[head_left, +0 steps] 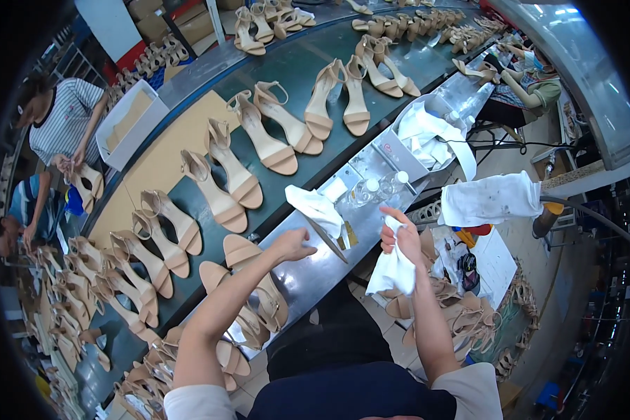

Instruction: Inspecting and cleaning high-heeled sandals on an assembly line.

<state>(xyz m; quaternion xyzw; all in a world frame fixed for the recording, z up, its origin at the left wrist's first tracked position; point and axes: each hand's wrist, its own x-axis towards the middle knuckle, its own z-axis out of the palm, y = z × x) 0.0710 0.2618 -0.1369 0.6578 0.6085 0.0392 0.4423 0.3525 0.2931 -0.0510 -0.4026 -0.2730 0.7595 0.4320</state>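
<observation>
Dark apron (pixel 343 381) at lower edge, closest to lens. Right hand (pixel 399 234) clenched around a white cloth (pixel 393 269) that hangs below the fist, over a heap of tan sandals (pixel 462 315). Left hand (pixel 295 243) loosely curled, fingertips at the edge of the metal bench (pixel 315 269), just beside a tan sandal (pixel 248 255); whether it grips anything: cannot tell. Second white cloth (pixel 315 206) on bench, clear bottles (pixel 378 187) beyond. Dark conveyor (pixel 294 66) carries paired sandals farther out.
</observation>
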